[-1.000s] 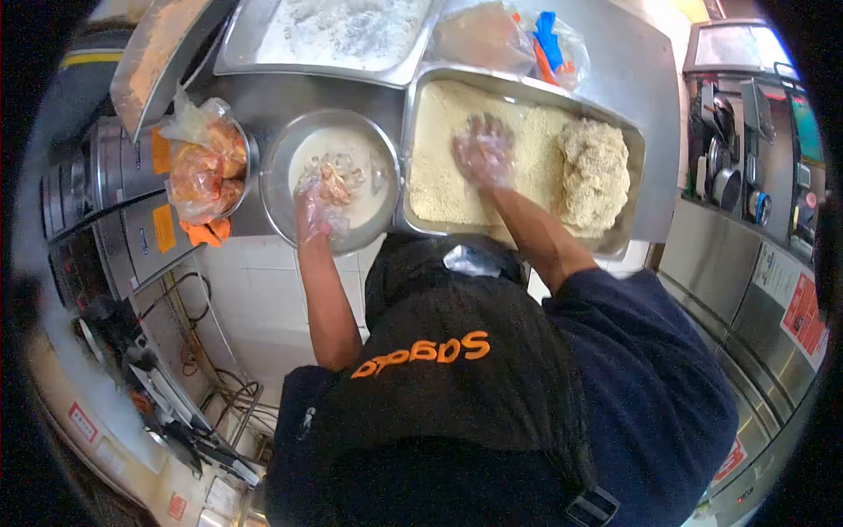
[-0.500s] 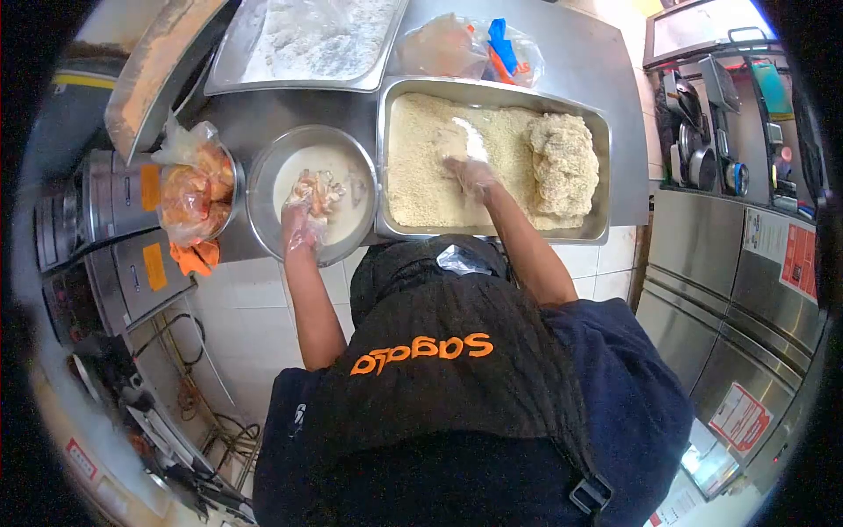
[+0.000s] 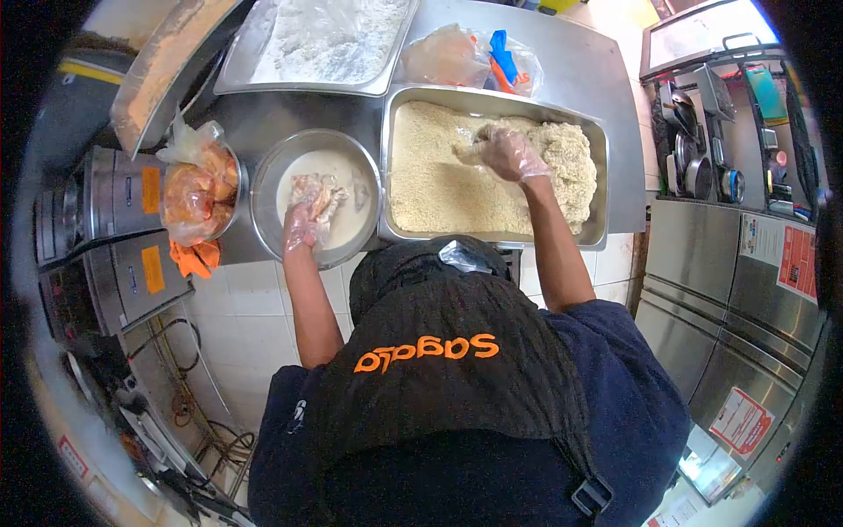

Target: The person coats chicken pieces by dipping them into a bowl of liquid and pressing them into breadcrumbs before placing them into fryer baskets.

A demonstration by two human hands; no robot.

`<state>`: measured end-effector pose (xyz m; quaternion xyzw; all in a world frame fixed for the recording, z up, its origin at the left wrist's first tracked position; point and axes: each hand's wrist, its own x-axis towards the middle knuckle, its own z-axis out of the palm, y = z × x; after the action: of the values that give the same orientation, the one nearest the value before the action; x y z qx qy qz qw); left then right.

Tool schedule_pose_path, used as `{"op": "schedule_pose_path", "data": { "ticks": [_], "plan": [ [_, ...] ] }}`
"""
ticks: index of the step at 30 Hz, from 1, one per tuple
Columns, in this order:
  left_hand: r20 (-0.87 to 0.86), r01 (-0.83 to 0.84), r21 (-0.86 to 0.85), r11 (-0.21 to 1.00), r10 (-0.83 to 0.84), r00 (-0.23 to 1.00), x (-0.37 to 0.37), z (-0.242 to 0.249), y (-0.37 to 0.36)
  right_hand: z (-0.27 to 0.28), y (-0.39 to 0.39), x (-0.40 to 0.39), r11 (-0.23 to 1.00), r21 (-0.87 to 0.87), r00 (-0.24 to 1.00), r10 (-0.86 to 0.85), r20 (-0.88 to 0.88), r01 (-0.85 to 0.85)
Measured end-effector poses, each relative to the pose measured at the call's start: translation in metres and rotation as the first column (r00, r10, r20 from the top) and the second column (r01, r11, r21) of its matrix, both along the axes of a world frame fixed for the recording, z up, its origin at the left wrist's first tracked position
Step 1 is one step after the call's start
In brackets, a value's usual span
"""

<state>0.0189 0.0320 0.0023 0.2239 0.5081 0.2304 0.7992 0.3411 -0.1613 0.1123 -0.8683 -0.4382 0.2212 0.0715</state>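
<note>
My left hand (image 3: 306,225), in a clear plastic glove, grips a pale pink piece of raw meat (image 3: 318,191), perhaps chicken. It is inside a round metal bowl (image 3: 261,215) of milky white liquid (image 3: 353,211). Over a deep metal tray (image 3: 492,235) of breadcrumbs (image 3: 430,189), my right hand (image 3: 511,155) is also gloved, its fingers curled down at the crumbs. What lies under those fingers is hidden. A heap of crumb-coated pieces (image 3: 566,171) fills the tray's right end, beside that hand.
Behind the bowl stands a tray of white flour (image 3: 325,44). Plastic bags (image 3: 448,57) lie behind the crumb tray. Left of the bowl, a bagged orange-red food (image 3: 200,189) sits in another metal bowl, with an orange cloth (image 3: 195,257) below. Steel refrigerators (image 3: 694,255) stand at right.
My right hand has moved right and away from me across the crumbs, towards the coated heap. My left hand stays in the bowl, still gripping the meat.
</note>
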Motion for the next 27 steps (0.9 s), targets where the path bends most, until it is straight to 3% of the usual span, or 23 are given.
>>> {"op": "schedule_pose_path", "data": {
  "ticks": [1,3,5,7,8,11,12,13,14,15,19,20,22,23,25,26,27],
  "plan": [
    [-0.018,0.056,-0.027,0.998,-0.057,0.998,-0.005,-0.008,0.003,-0.011,-0.006,0.003,1.0,0.003,1.0,-0.002,0.001,0.002],
    [0.009,0.056,0.007,0.998,-0.056,0.998,-0.006,-0.006,-0.001,-0.034,-0.027,0.012,0.954,0.204,0.975,0.218,0.038,-0.221],
    [0.041,0.056,0.038,0.998,-0.058,0.998,-0.004,-0.002,-0.002,-0.052,-0.051,0.016,0.948,0.177,0.961,0.241,0.139,-0.263],
    [0.019,0.057,0.102,0.993,-0.059,0.998,-0.005,0.001,-0.005,-0.096,-0.077,0.017,0.989,-0.14,0.995,0.037,-0.093,-0.05],
    [0.015,0.058,0.098,0.993,-0.06,0.998,-0.006,-0.001,-0.005,-0.097,-0.08,0.01,0.988,-0.143,0.995,0.036,-0.097,-0.049],
    [0.08,-0.036,0.093,0.995,0.028,0.996,0.001,0.003,-0.005,-0.093,-0.071,-0.029,0.966,-0.253,0.925,-0.05,-0.376,-0.051],
    [0.0,-0.07,0.099,0.993,0.07,0.998,0.009,0.021,-0.01,-0.093,-0.065,-0.038,0.956,-0.287,0.884,-0.085,-0.46,-0.057],
    [-0.081,-0.104,0.108,0.989,0.113,0.99,0.014,0.032,-0.013,-0.107,-0.057,-0.04,0.958,-0.286,0.647,-0.233,-0.726,0.024],
    [-0.081,-0.099,0.111,0.989,0.109,0.991,0.014,0.031,-0.012,-0.123,-0.045,-0.04,0.945,-0.31,0.311,-0.326,-0.893,0.1],
    [-0.045,-0.092,0.082,0.992,0.096,0.994,0.013,0.026,-0.009,-0.132,-0.032,-0.046,0.946,-0.306,0.309,-0.324,-0.894,0.106],
    [0.002,-0.044,0.095,0.994,0.044,0.999,0.012,0.018,-0.008,-0.15,0.013,-0.066,0.993,-0.029,0.207,-0.051,-0.977,0.11],
    [0.004,-0.042,0.097,0.994,0.042,0.999,0.009,0.02,-0.008,-0.144,0.014,-0.063,0.993,-0.026,0.209,-0.05,-0.977,0.112],
    [-0.171,0.13,0.098,0.987,-0.112,0.979,0.003,0.024,-0.008,-0.116,0.019,-0.056,0.937,-0.007,0.284,-0.113,-0.952,0.348],
    [-0.17,0.131,0.099,0.986,-0.112,0.979,0.002,0.025,-0.01,-0.1,0.022,-0.05,0.937,-0.005,0.284,-0.111,-0.952,0.348],
    [-0.018,0.125,0.29,0.949,-0.125,0.992,0.001,0.023,-0.014,-0.08,0.028,-0.029,0.933,-0.142,0.745,-0.35,-0.568,0.331],
    [-0.021,0.129,0.29,0.948,-0.129,0.991,-0.001,0.019,-0.013,-0.107,0.025,-0.015,0.932,-0.143,0.742,-0.353,-0.57,0.334],
    [-0.034,0.132,0.304,0.943,-0.128,0.991,-0.003,0.013,-0.011,-0.156,0.018,0.004,0.973,-0.069,0.88,-0.23,-0.415,0.222]
  ]
}}
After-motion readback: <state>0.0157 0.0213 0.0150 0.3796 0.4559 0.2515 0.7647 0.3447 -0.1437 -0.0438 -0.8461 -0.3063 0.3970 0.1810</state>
